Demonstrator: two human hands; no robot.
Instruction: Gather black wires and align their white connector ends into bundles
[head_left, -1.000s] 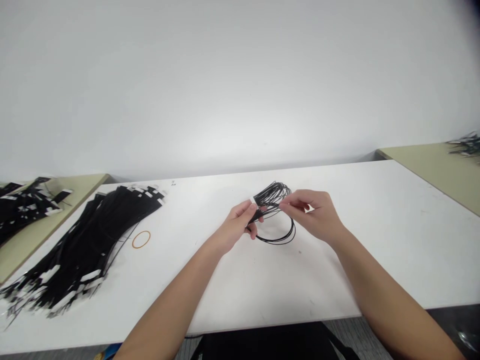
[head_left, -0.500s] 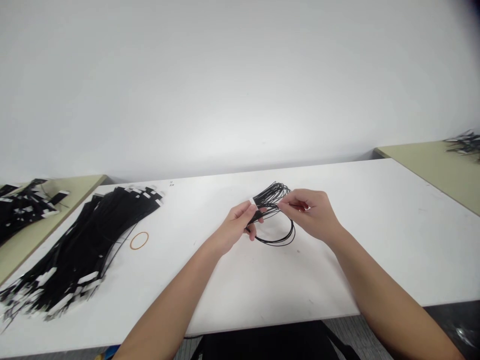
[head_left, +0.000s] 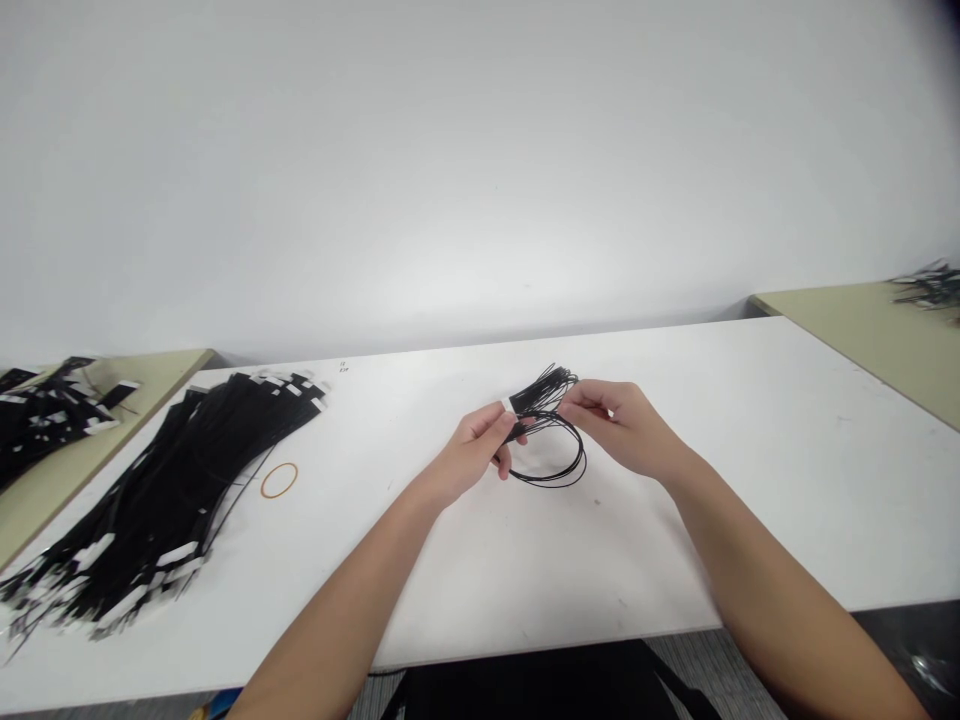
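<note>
Black wires above a white table against a pale wall.
The left hand pinches the wire bundle near its white label; the right hand, thumb and forefinger pressed together, touches its strands. An orange rubber band lies left, beside heaped black wires.

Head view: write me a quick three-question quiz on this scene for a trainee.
1. True or false: the left hand and the right hand are both at the black wires.
2. Fill in the blank: a thin orange ring lies on the ____ table.
3. Which is nearest the ring?
A) the left hand
B) the right hand
C) the black pile with white tags

Key: 1 true; 2 white; 3 C
</note>
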